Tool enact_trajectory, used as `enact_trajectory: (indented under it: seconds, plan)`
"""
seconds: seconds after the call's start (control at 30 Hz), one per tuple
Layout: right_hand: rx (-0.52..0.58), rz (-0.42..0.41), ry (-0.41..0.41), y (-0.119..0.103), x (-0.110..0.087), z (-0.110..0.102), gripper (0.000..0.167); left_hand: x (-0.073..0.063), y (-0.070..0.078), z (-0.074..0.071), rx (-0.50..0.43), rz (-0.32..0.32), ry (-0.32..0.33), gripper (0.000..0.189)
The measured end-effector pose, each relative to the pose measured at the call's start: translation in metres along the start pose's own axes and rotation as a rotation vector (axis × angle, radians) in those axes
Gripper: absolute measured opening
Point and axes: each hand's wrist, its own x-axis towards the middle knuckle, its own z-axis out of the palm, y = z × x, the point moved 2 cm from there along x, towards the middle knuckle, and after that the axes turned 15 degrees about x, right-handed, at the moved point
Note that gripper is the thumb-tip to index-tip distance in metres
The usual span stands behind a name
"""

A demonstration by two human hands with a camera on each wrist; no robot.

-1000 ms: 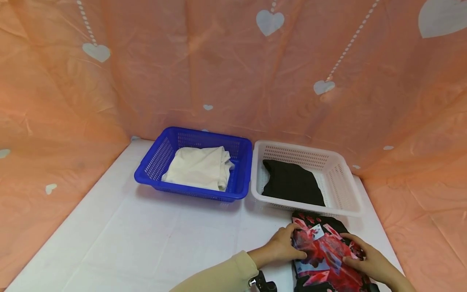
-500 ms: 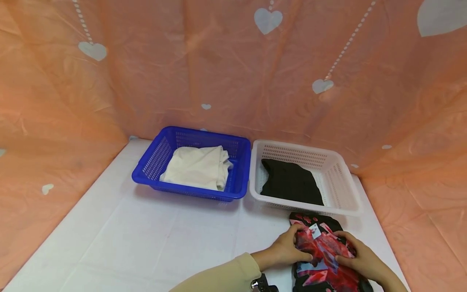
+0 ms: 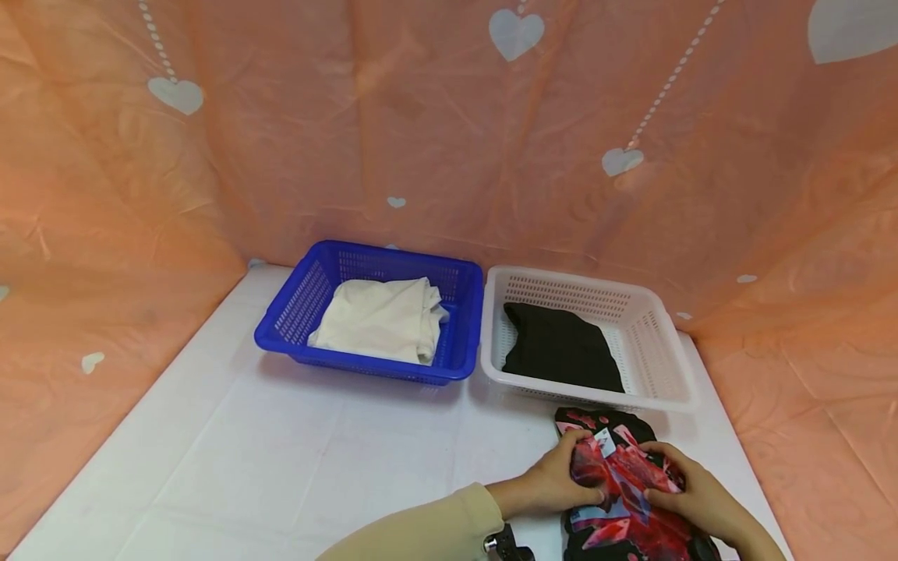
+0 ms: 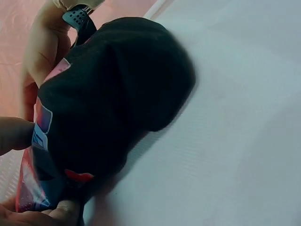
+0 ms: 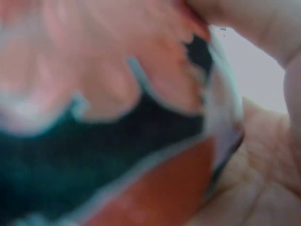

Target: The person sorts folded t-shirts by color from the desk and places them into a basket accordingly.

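A folded black garment with a red, pink and blue print lies on the table just in front of the white basket, a small white patch near its far end. My left hand grips its left side, thumb on top and fingertips at the edge. On the opposite side, my right hand holds it with the thumb laid over the print. In the left wrist view, the garment's plain black side bulges towards the camera. The right wrist view is blurred, with the print close up beside my right palm.
A blue basket with a folded white cloth stands at the back. Right beside it is a white basket holding a folded black cloth. Orange sheeting with hearts surrounds the white-covered table.
Both hands have drawn slightly closer together, the right one shifting left, and the garment between them looks narrower. During the last half second they have hardly moved.
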Motion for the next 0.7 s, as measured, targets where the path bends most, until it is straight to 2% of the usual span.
enact_trajectory:
  seconds: [0.13, 0.3, 0.6, 0.7]
  plan:
    - [0.053, -0.002, 0.001, -0.004, -0.004, 0.001, 0.062, -0.004, 0.002, 0.001, -0.041, 0.072, -0.015, 0.077]
    - [0.065, -0.008, 0.028, -0.009, -0.010, 0.001, 0.064, -0.011, 0.008, 0.000, -0.022, 0.159, -0.003, 0.080]
    - [-0.006, -0.048, 0.056, -0.024, -0.024, 0.009, 0.065, -0.025, 0.014, -0.008, 0.074, 0.180, -0.007, 0.078]
    - [-0.020, -0.105, 0.039, -0.028, -0.028, 0.013, 0.064, -0.029, 0.013, -0.011, 0.068, 0.191, -0.014, 0.077]
